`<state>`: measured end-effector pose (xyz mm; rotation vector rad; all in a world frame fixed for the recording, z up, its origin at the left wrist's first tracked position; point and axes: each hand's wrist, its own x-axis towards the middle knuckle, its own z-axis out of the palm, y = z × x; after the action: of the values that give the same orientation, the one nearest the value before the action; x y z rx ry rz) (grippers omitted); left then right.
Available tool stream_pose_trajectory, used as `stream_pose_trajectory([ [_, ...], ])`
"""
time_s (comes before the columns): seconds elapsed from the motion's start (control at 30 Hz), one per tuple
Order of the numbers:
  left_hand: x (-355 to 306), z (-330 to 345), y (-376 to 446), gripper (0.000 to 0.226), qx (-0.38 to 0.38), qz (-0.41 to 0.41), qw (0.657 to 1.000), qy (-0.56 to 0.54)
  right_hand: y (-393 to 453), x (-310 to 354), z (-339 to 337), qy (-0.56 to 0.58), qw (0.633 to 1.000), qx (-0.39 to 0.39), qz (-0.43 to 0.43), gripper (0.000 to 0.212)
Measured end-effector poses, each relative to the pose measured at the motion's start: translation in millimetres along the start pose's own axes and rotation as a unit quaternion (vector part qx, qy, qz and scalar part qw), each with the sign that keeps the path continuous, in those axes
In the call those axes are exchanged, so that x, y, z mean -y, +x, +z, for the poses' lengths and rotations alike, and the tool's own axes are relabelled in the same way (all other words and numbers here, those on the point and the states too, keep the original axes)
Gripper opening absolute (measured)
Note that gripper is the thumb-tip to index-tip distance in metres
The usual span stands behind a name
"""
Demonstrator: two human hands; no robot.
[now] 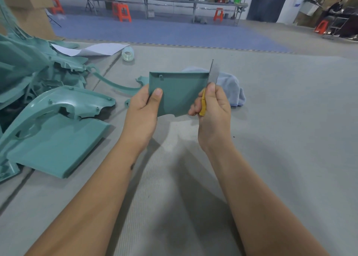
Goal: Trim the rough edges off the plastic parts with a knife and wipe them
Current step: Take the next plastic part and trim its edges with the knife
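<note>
behind the plastic part [178, 93], cloth [230, 87] half hidden.

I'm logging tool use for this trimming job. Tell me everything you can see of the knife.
The knife has a flat, thin grey metal blade and a yellow handle, mostly hidden in the right hand, which grips it. The blade points up and away from the person, its edge lying against the right edge of the small teal plastic panel that the left hand holds above the table. Nothing else touches it.
</note>
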<state>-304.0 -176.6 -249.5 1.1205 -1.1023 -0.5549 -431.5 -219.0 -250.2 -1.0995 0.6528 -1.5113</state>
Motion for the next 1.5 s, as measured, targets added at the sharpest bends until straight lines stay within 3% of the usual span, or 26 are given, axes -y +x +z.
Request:
stream_pose_trajectory([
  [0.17, 1.7, 10.6, -6.6, 0.021, 0.0, 0.015, 0.998, 0.055, -7.6, 9.6, 12.7, 0.001, 1.0, -0.025, 0.004, 0.045],
  [0.33, 1.3, 15.5, -4.9, 0.022, 0.006, 0.013, 0.998, 0.059, -18.2, 8.4, 23.9, -0.054, 0.997, 0.054, 0.012, 0.034],
  [0.47, 2.5, 16.6, -3.9, 0.02, 0.009, 0.0, 0.999, 0.041, -21.8, 7.0, 31.9, -0.06, 0.989, 0.117, 0.061, 0.052],
  [0.57, 1.3, 20.2, -3.1, 0.018, -0.008, 0.004, 1.0, 0.011, -23.9, 4.7, 33.9, -0.09, 0.988, 0.122, 0.034, 0.036],
  [1.07, 2.3, 28.6, -2.7, 0.023, -0.027, -0.025, 0.999, -0.025, -23.0, 3.6, 45.5, -0.095, 0.994, 0.039, 0.028, 0.032],
  [1.3, -4.3, 26.5, -7.0, 0.022, -0.028, -0.004, 0.999, -0.015, -16.1, 0.0, 42.1, -0.011, 0.999, 0.022, 0.034, 0.033],
  [1.5, -8.2, 22.9, -8.3, 0.027, -0.036, -0.001, 0.999, 0.0, -1.5, 6.8, 26.8, 0.04, 0.996, -0.048, 0.062, 0.033],
])
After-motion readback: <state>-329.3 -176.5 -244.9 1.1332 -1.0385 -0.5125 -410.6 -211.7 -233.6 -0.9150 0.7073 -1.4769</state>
